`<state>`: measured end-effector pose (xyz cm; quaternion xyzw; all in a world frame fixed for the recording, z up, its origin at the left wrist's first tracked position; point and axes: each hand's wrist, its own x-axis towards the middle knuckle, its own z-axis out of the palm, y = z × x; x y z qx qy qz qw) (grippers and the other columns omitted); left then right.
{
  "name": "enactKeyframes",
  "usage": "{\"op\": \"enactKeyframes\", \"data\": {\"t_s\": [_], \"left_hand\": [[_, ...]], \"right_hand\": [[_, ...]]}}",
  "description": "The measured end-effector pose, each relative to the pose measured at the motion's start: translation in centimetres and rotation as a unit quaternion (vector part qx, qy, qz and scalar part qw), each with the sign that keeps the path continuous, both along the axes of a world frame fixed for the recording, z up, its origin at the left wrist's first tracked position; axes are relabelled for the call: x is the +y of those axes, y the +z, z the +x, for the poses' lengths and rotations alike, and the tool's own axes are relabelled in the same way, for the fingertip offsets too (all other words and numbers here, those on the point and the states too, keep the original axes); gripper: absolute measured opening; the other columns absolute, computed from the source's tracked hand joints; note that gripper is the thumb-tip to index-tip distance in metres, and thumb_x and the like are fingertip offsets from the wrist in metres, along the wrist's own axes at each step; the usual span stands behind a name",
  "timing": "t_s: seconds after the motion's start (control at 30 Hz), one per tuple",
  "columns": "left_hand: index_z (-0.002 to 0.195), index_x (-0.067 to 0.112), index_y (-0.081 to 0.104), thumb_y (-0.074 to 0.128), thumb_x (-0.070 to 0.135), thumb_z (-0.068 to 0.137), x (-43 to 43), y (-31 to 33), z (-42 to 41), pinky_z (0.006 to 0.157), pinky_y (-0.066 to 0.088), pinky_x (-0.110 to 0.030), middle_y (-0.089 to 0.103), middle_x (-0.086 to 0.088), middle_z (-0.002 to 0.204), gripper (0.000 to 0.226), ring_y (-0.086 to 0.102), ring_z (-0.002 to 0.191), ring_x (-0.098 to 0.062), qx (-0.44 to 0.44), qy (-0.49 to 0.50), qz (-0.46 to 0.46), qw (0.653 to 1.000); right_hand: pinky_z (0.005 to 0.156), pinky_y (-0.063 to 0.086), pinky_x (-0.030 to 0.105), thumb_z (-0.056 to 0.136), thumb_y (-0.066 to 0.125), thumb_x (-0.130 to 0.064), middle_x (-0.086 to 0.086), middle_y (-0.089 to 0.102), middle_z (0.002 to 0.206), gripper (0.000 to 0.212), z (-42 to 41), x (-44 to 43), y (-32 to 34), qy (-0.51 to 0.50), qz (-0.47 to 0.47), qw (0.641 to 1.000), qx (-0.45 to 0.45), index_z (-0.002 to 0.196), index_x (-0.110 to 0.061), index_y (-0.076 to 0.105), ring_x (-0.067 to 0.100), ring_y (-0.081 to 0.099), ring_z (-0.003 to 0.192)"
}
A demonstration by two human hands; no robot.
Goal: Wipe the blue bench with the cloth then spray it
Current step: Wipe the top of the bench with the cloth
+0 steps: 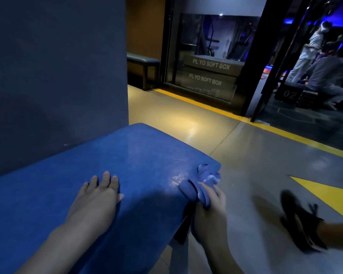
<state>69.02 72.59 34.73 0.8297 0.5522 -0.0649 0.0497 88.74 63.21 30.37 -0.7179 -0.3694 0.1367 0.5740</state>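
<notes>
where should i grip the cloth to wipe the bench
Grip the bunched middle of the cloth, as the right hand does now, coming from the near right edge of the bench. The loose folds then spread forward over the top, while the left hand lies flat on the bench.

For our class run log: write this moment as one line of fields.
phase: wiping | left hand: flat on blue bench | right hand: grip on cloth at bench's right edge | spray bottle: not visible

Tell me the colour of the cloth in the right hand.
Blue, a paler blue than the bench; the cloth shows in the head view.
</notes>
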Motion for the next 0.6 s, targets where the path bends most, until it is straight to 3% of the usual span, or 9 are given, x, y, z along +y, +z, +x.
{"op": "enactKeyframes", "data": {"t_s": [0.1, 0.2, 0.23, 0.3, 0.33, 0.47, 0.53, 0.6], "left_hand": [[0.151, 0.014, 0.005, 0.019, 0.033, 0.103, 0.0, 0.1, -0.1, 0.119, 0.010, -0.039, -0.003, -0.005, 0.161, 0.054, 0.003, 0.148, -0.027, -0.002, 0.006, -0.005, 1.000], [0.151, 0.013, 0.004, 0.018, 0.032, 0.103, -0.1, 0.3, 0.0, 0.120, 0.008, -0.039, -0.005, -0.005, 0.161, 0.054, 0.000, 0.148, -0.028, 0.004, 0.011, -0.009, 1.000], [0.151, 0.013, 0.003, 0.017, 0.032, 0.103, -0.2, 0.3, 0.0, 0.120, 0.008, -0.039, -0.005, -0.006, 0.161, 0.054, 0.000, 0.148, -0.028, 0.006, 0.013, -0.012, 1.000], [0.151, 0.012, 0.006, 0.017, 0.032, 0.103, -0.2, 0.5, 0.2, 0.119, 0.011, -0.038, -0.002, -0.005, 0.161, 0.053, 0.005, 0.147, -0.028, 0.012, 0.011, -0.006, 1.000], [0.150, 0.011, 0.008, 0.018, 0.032, 0.103, -0.3, 0.5, 0.3, 0.118, 0.014, -0.038, 0.000, -0.005, 0.161, 0.052, 0.009, 0.146, -0.027, 0.015, 0.008, 0.002, 1.000], [0.150, 0.011, 0.006, 0.017, 0.031, 0.103, -0.4, 0.7, 0.4, 0.117, 0.013, -0.037, -0.002, -0.005, 0.161, 0.052, 0.008, 0.146, -0.025, 0.018, 0.006, 0.010, 1.000], [0.151, 0.012, 0.004, 0.017, 0.031, 0.103, -0.3, 0.5, 0.1, 0.118, 0.011, -0.038, -0.004, -0.005, 0.161, 0.053, 0.004, 0.148, -0.025, 0.018, 0.008, 0.005, 1.000], [0.151, 0.013, 0.002, 0.017, 0.033, 0.103, -0.3, 0.4, -0.1, 0.119, 0.009, -0.039, -0.006, -0.004, 0.162, 0.054, 0.001, 0.149, -0.025, 0.017, 0.007, 0.005, 1.000]], "right_hand": [[0.083, 0.036, 0.014, 0.089, 0.042, -0.003, 0.003, 0.045, 0.124, 0.030, 1.3, 2.4, 2.2, -0.005, -0.058, 0.997, -0.048, 0.106, -0.019, 0.061, 0.020, 0.047, 0.118], [0.108, 0.031, 0.039, 0.091, 0.042, -0.010, 0.002, 0.035, 0.145, 0.038, 0.3, 4.0, 3.7, -0.027, -0.193, 0.967, -0.161, 0.125, -0.024, 0.054, 0.031, 0.028, 0.137], [0.109, 0.031, 0.045, 0.089, 0.047, -0.010, 0.001, 0.039, 0.143, 0.039, -0.9, 3.8, 3.6, -0.033, -0.208, 0.953, -0.217, 0.123, -0.026, 0.056, 0.031, 0.029, 0.137], [0.098, 0.043, 0.057, 0.069, 0.066, -0.005, 0.005, 0.060, 0.125, 0.040, -3.5, 2.8, 3.2, -0.034, -0.180, 0.925, -0.334, 0.105, -0.023, 0.068, 0.038, 0.050, 0.125], [0.095, 0.044, 0.060, 0.063, 0.068, -0.006, 0.004, 0.064, 0.120, 0.040, -4.4, 2.3, 2.9, -0.019, -0.178, 0.914, -0.363, 0.099, -0.024, 0.069, 0.040, 0.053, 0.121], [0.108, 0.027, 0.060, 0.077, 0.053, -0.012, -0.001, 0.052, 0.135, 0.042, -4.0, 3.1, 3.0, 0.025, -0.202, 0.896, -0.395, 0.113, -0.032, 0.061, 0.033, 0.040, 0.133], [0.114, 0.013, 0.058, 0.088, 0.044, -0.016, -0.001, 0.035, 0.146, 0.042, -2.3, 4.8, 3.4, 0.042, -0.241, 0.891, -0.382, 0.126, -0.033, 0.048, 0.029, 0.025, 0.139], [0.112, 0.013, 0.058, 0.091, 0.041, -0.018, 0.002, 0.031, 0.145, 0.041, -1.0, 6.7, 3.9, 0.051, -0.288, 0.883, -0.367, 0.129, -0.031, 0.042, 0.032, 0.025, 0.134]]}}
